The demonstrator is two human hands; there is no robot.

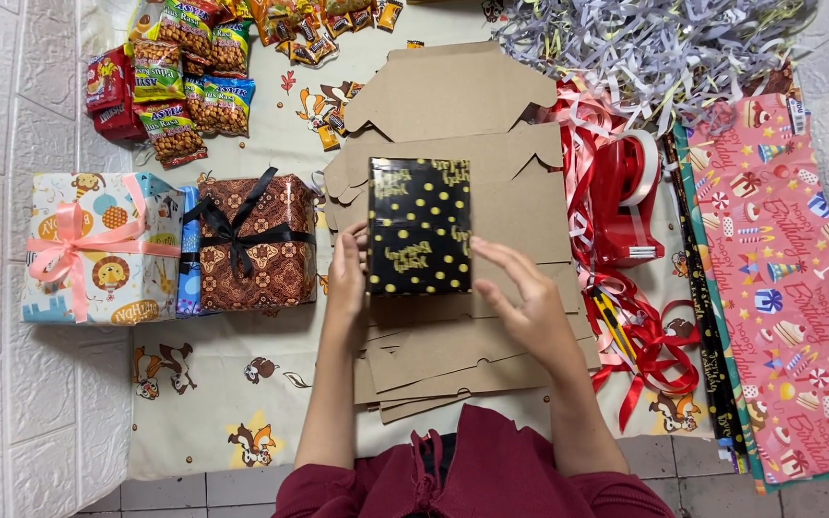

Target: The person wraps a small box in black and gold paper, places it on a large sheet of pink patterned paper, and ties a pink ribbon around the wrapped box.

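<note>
A box wrapped in black paper with gold dots (419, 225) lies on a stack of flat brown cardboard box blanks (491, 144). My left hand (345, 271) rests against the box's lower left edge, fingers flat on its side. My right hand (522, 302) hovers at the box's lower right corner with fingers spread, fingertips touching or just off the wrapping. Neither hand grips anything.
Left of the cardboard stand a brown patterned gift with black ribbon (256, 240) and a cartoon-print gift with pink ribbon (98, 247). Snack packets (179, 82) lie at the back left. At right are a red tape dispenser (626, 201), red ribbon (650, 350), shredded paper (654, 43) and pink wrapping sheets (789, 288).
</note>
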